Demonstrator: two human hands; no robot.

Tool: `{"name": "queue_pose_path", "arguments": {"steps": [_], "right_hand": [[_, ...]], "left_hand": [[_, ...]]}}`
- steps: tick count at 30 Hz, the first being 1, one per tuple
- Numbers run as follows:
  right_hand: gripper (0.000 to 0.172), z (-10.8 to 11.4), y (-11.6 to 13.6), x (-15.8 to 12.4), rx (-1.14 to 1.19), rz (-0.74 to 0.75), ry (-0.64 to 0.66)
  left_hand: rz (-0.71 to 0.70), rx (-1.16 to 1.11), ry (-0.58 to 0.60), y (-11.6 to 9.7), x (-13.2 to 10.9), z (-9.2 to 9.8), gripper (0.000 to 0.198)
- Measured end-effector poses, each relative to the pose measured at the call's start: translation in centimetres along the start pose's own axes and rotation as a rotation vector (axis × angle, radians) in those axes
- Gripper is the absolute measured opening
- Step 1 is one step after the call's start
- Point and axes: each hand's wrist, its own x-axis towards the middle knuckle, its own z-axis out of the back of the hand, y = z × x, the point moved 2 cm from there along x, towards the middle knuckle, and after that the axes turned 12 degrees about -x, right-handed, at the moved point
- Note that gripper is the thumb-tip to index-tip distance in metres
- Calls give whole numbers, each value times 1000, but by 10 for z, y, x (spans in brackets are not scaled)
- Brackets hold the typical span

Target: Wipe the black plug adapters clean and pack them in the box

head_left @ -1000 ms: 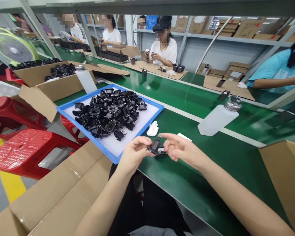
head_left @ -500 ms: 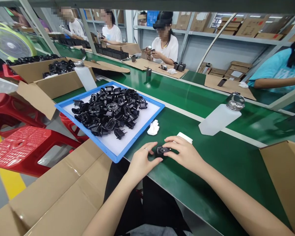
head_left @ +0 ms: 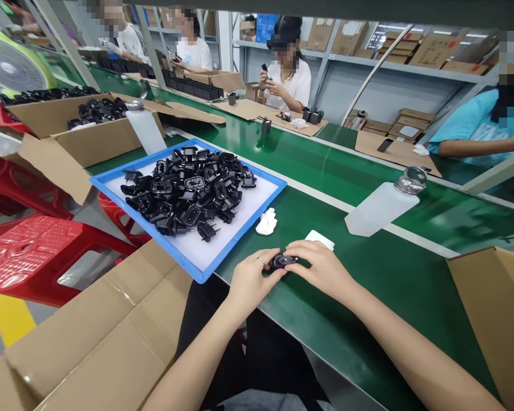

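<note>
Between my two hands, low over the near edge of the green bench, is a small black plug adapter [head_left: 282,260] with its pins toward the right. My left hand [head_left: 252,281] pinches its left end between thumb and fingers; a ring shows on one finger. From the right, my right hand [head_left: 323,267] grips the pin end with its fingertips. A white pad [head_left: 320,238] lies just behind my right hand. Crumpled white tissue [head_left: 266,221] rests behind my left hand. Left of both hands, a blue-rimmed tray [head_left: 235,246] holds a heap of similar black plug parts.
A white bottle with a metal top [head_left: 379,210] leans at the right; another bottle [head_left: 146,130] stands behind the tray. Open cartons [head_left: 484,308] flank the bench. Red stools [head_left: 38,251] stand left. Several co-workers sit across the green belt [head_left: 325,165], where a black adapter [head_left: 266,125] lies.
My left hand has closed in on the adapter's left end, where its fingers were apart before. The adapter on the belt has shifted slightly right. A co-worker opposite has raised a black part.
</note>
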Motion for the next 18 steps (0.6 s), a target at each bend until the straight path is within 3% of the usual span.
{"name": "queue_pose_path", "arguments": {"steps": [8, 18], "right_hand": [[26, 0, -7, 4, 52, -85, 171], [16, -1, -8, 9, 183, -162, 279]], "left_hand": [[124, 153, 139, -14, 7, 7, 30], [280, 526, 289, -48, 20, 7, 16]]}}
